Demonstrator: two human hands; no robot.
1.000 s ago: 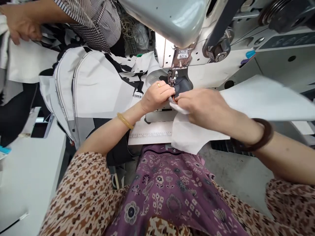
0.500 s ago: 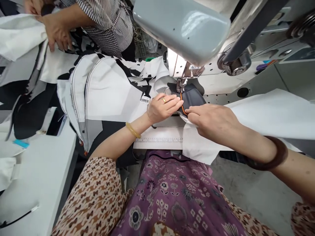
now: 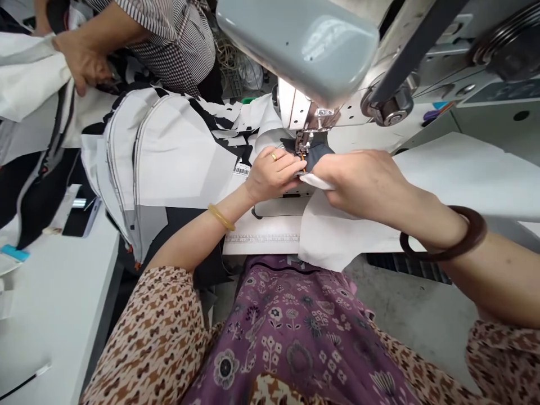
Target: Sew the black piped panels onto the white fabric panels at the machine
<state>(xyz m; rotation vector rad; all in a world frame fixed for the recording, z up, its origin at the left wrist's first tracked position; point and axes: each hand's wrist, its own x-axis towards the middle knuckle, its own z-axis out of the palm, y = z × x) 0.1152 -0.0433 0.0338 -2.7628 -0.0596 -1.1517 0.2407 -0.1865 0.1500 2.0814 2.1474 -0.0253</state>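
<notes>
Head view | dark fabric [image 3: 319, 153], orange strip [image 3: 304, 162] | white cloth [image 3: 317, 181] folded

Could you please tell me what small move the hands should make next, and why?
Probably ease the right hand down to flatten the white cloth: its edge looks bunched in those fingers, close in front of the presser foot, where the orange strip leads, with the left hand beside it.
</notes>
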